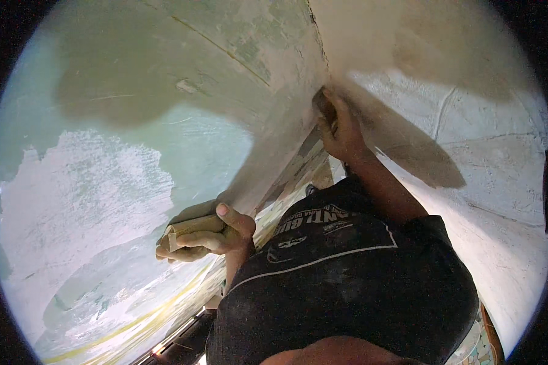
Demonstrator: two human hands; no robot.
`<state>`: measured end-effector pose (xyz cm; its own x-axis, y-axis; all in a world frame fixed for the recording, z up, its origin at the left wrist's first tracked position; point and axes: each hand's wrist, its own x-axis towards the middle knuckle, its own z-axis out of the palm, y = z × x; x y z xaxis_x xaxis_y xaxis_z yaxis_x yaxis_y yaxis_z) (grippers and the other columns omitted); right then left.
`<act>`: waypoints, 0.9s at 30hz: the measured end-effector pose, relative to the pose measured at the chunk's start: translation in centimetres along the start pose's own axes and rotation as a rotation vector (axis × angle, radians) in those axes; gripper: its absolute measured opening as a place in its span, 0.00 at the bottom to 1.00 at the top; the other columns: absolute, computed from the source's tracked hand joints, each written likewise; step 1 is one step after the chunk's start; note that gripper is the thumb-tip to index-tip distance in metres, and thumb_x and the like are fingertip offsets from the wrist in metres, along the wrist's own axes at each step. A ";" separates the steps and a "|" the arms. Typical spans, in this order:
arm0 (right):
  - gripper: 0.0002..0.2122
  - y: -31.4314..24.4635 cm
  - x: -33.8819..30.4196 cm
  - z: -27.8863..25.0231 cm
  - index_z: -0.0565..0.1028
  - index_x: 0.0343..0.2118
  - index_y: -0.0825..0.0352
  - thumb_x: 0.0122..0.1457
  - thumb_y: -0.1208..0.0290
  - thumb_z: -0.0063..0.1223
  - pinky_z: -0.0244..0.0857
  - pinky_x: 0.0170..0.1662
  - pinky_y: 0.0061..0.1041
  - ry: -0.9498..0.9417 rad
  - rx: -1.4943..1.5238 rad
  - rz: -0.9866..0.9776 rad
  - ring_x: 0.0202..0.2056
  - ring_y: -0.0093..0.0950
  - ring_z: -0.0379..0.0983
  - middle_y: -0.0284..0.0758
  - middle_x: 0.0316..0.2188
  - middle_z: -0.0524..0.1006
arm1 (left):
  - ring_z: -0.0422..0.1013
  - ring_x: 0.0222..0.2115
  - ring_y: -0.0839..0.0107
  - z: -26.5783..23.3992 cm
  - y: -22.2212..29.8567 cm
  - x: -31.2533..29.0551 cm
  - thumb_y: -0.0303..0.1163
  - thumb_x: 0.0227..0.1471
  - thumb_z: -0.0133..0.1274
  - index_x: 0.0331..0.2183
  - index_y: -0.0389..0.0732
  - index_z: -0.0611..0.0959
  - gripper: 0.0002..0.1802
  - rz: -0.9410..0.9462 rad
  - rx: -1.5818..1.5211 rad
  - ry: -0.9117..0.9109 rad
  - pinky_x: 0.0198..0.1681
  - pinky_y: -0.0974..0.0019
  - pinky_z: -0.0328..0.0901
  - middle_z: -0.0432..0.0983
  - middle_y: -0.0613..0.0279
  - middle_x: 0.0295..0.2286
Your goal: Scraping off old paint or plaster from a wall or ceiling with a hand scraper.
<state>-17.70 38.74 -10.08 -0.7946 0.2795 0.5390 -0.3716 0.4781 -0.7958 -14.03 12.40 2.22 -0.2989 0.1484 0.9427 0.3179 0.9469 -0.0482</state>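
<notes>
- Right hand (pixel 345 135): thumb and fingers closed round a dark block (pixel 326 107), set at the lower end of the cracked corner (pixel 318 38); it looks pressed there, though shadow makes contact hard to judge.
- Left hand (pixel 210 238): fingers half curled round a tan pad (pixel 192 222), thumb raised; both are below and left of the corner.
- Green wall (pixel 112 58): left of the corner, with a ragged white patch (pixel 85 188) farther left and lower.
- Pale wall (pixel 499 164): right of the corner, ridged and crossed by thin lines.
- Black shirt (pixel 341 298): well below the corner, the right arm reaching up from its sleeve.
</notes>
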 end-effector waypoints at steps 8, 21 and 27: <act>0.25 1.4 -1.8 1.0 0.63 0.58 0.70 0.58 0.72 0.54 0.66 0.44 0.35 0.041 -0.156 -0.044 0.40 0.41 0.72 0.47 0.40 0.72 | 0.30 0.61 0.37 -1.1 0.5 0.5 0.46 0.54 0.49 0.63 0.32 0.42 0.49 0.051 0.119 -0.132 0.60 0.35 0.37 0.31 0.34 0.60; 0.30 4.5 -4.1 1.1 0.60 0.58 0.70 0.55 0.67 0.58 0.64 0.50 0.43 -0.052 -0.051 0.198 0.46 0.52 0.70 0.52 0.51 0.68 | 0.27 0.62 0.36 -1.2 0.7 1.1 0.45 0.54 0.49 0.64 0.34 0.43 0.48 0.102 0.132 -0.111 0.62 0.36 0.28 0.28 0.36 0.61; 0.33 3.0 -3.6 0.7 0.59 0.59 0.71 0.53 0.64 0.62 0.66 0.47 0.34 -0.083 0.001 0.274 0.43 0.42 0.73 0.50 0.40 0.74 | 0.25 0.62 0.36 -1.0 0.7 0.6 0.45 0.55 0.48 0.64 0.36 0.43 0.47 0.033 0.104 -0.100 0.61 0.34 0.30 0.27 0.36 0.61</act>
<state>-16.32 38.55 -14.56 -0.9022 0.3286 0.2795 -0.1384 0.3932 -0.9090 -13.09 12.91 3.06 -0.3794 0.2024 0.9028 0.2355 0.9648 -0.1173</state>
